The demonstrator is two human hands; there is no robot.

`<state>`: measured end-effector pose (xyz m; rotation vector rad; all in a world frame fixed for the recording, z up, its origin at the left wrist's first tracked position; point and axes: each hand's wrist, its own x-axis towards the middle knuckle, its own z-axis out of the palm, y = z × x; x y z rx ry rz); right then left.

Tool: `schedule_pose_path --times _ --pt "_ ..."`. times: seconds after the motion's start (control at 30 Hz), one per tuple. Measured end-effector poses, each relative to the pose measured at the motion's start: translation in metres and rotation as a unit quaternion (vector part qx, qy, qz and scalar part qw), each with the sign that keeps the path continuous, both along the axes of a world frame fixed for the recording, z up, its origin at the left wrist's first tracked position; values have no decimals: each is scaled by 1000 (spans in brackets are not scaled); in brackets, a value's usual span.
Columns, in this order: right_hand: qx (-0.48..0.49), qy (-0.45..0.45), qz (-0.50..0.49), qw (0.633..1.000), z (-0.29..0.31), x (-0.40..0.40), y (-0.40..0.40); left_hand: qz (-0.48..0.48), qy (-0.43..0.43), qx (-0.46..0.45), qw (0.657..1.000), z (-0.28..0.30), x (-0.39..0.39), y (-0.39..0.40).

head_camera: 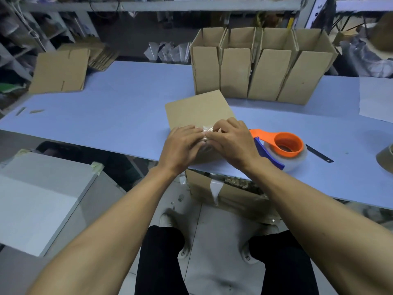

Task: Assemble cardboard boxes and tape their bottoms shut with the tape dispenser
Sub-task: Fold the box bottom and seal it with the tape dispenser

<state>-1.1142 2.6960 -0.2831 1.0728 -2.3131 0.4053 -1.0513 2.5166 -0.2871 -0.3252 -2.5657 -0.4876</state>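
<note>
A cardboard box [197, 109] stands bottom-up at the near edge of the blue table [119, 107]. My left hand [180, 145] and my right hand [231, 141] meet on its near top edge, with fingers pressing a strip of clear tape [207, 129] down over the seam. The fingertips hide most of the tape. An orange and blue tape dispenser [280, 150] with a clear roll lies on the table just right of my right hand, untouched.
Several assembled open boxes [255, 69] stand in a row behind. Flat cardboard blanks [60, 71] lie at the far left. A black knife blade [319, 153] lies right of the dispenser. A white cabinet [38, 199] and a floor box [223, 192] sit below.
</note>
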Motion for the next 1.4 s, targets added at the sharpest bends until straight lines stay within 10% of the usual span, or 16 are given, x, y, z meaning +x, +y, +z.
schedule_pose_path --times 0.53,1.4 --pt "12 11 89 996 -4 -12 5 -31 -65 49 996 2 -1 -7" --pt "101 -48 54 992 -19 -41 21 -4 -143 -213 967 -5 -18 -8"
